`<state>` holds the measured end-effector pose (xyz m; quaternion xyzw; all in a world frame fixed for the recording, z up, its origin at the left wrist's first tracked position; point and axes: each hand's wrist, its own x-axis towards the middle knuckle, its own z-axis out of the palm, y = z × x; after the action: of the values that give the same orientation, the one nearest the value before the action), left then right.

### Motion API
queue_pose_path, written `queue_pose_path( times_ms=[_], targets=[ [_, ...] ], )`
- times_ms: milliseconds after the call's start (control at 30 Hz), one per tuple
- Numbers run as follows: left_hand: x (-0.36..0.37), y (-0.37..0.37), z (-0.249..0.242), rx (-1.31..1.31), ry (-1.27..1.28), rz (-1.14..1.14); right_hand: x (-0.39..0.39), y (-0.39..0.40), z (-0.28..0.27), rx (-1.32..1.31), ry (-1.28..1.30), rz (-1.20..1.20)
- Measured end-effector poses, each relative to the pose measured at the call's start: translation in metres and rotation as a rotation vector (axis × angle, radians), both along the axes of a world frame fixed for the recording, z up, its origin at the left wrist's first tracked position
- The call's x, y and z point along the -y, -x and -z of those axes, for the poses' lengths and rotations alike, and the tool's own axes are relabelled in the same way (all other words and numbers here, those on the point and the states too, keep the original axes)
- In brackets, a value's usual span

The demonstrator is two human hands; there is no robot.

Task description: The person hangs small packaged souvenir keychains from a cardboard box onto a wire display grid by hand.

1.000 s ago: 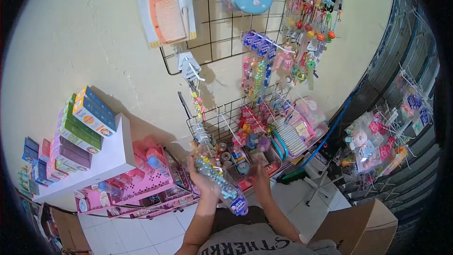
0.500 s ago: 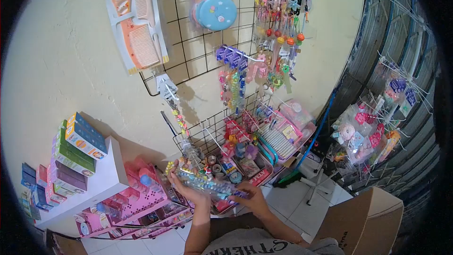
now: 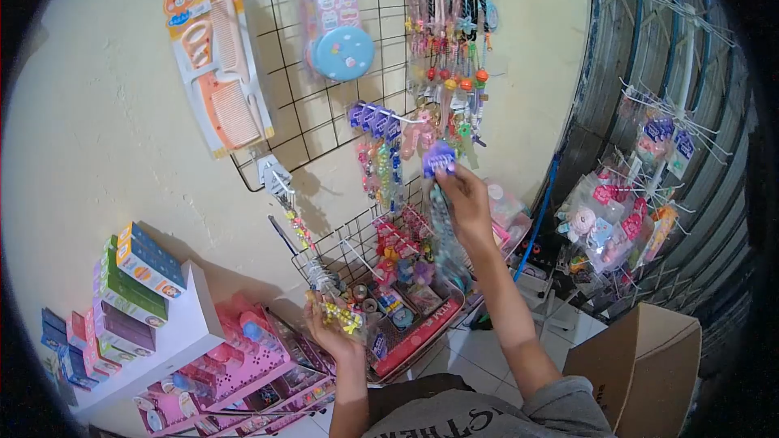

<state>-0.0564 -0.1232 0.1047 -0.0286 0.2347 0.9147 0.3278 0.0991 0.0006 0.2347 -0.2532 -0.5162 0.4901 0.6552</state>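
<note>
My right hand (image 3: pixel 471 207) is raised near the rack and pinches the purple card top of a packaged bead strap (image 3: pixel 445 235). The pale blue strap hangs from it, blurred by motion. Lower down, my left hand (image 3: pixel 334 334) is palm up around a packaged yellow bead strap (image 3: pixel 345 316). Just beyond the purple card, similar bead straps with purple cards (image 3: pixel 377 154) hang from a white hook on the black wire grid (image 3: pixel 280 45). A strand of colourful beads (image 3: pixel 300 227) hangs from another hook above my left hand.
Below the grid, a wire basket (image 3: pixel 422 341) holds small goods. At left, a white shelf (image 3: pixel 199 308) bears boxes above a pink display rack (image 3: pixel 243 381). A cardboard box (image 3: pixel 641 373) stands at right, near the metal shutter (image 3: pixel 649 40) with hanging packets.
My right hand has left my left hand, rising toward the grid with the pale blue strap. My left hand keeps the yellow strap, slightly lower. The camera view has shifted.
</note>
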Motion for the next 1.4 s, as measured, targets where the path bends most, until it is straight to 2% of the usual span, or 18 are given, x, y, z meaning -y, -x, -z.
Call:
queue_pose_path(
  times_ms=[100,233,433,500,733,800,833,867,933,1000,1067,1133,1167,1233,1267,1333,1400],
  targets=[
    [0.000,0.001,0.010,-0.003,-0.022,0.042,-0.027,0.003,-0.007,-0.066,-0.003,-0.236],
    [0.001,0.003,0.011,0.032,-0.099,0.091,-0.041,0.013,-0.015,-0.041,-0.059,-0.136],
    [0.002,0.003,0.000,0.027,-0.037,0.029,-0.050,0.016,-0.013,-0.106,-0.049,-0.237],
    [0.002,0.006,0.001,0.032,-0.116,0.060,-0.049,0.012,-0.012,-0.169,0.062,-0.304],
    [0.006,-0.001,-0.010,-0.101,-0.099,0.050,-0.063,0.020,-0.006,-0.099,0.057,-0.387],
    [0.005,-0.009,-0.021,-0.239,-0.090,0.019,-0.077,0.034,0.000,0.038,-0.138,-0.182],
    [0.005,-0.012,-0.026,-0.281,-0.112,0.016,-0.074,0.033,0.001,0.182,-0.115,-0.009],
    [0.004,-0.015,-0.029,-0.375,-0.116,-0.007,-0.068,0.034,0.006,0.188,-0.093,-0.024],
    [-0.002,-0.019,-0.037,-0.405,-0.199,-0.063,-0.060,0.036,0.010,0.114,-0.406,0.505],
    [-0.005,-0.023,-0.048,-0.457,-0.186,-0.113,-0.007,0.029,0.027,0.029,-0.167,0.283],
    [-0.009,-0.027,-0.055,-0.534,-0.226,-0.159,0.028,0.029,0.060,0.023,0.326,-0.199],
    [-0.013,-0.028,-0.058,-0.547,-0.274,-0.152,0.058,0.028,0.106,0.149,0.130,-0.370],
    [-0.015,-0.029,-0.059,-0.582,-0.252,-0.184,0.056,0.023,0.109,0.149,0.128,-0.355],
    [-0.019,-0.034,-0.063,-0.652,-0.252,-0.222,0.052,0.012,0.110,-0.489,0.748,-1.179],
    [-0.021,-0.036,-0.062,-0.653,-0.267,-0.200,0.049,0.006,0.109,-0.497,0.731,-1.160],
    [-0.023,-0.038,-0.052,-0.662,-0.241,-0.209,0.045,0.000,0.097,-0.157,0.559,-0.772],
    [-0.025,-0.042,-0.042,-0.689,-0.292,-0.182,0.038,-0.004,0.076,-0.271,0.547,-0.669]
  ],
)
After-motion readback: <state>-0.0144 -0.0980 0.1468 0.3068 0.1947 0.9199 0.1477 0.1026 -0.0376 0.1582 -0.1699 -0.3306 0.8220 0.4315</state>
